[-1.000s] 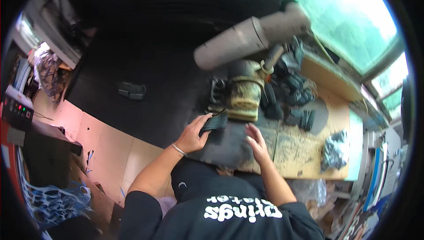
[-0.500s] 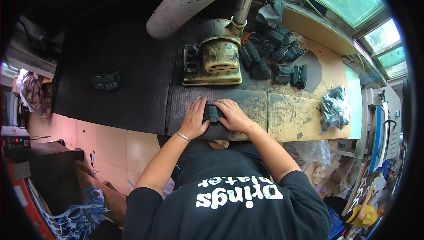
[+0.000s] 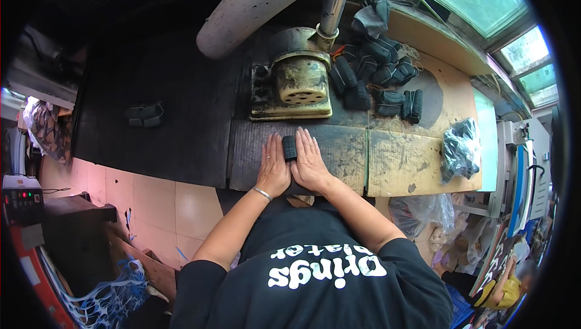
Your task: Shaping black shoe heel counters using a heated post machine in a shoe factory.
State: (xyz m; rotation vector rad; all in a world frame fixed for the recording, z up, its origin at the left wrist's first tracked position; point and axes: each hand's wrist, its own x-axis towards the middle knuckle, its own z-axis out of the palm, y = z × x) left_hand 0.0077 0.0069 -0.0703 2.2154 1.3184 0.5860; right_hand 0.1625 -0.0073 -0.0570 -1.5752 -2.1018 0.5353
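A short stack of thin black pieces (image 3: 290, 147) lies at the near edge of the table, between my two hands; its exact kind is too small to tell. My left hand (image 3: 276, 166) rests along its left side, fingers stretched out and pointing away from me. Against the right side lies my right hand (image 3: 309, 161), fingers also straight, with the thumb hidden or tucked close to the stack. The heels of both hands nearly meet below it. Under them is a blackened cardboard sheet (image 3: 342, 153).
A soiled cream-coloured machine (image 3: 302, 81) stands just beyond my hands, below a thick grey pipe (image 3: 254, 11). Several tied black bundles (image 3: 357, 96) are heaped to its right. Another black bundle (image 3: 145, 114) lies far left. A plastic-wrapped package (image 3: 460, 150) sits at the right.
Both hands have drawn closer together around the stack, and their fingers have straightened forward. The right hand has turned from slanting across to pointing away from me.
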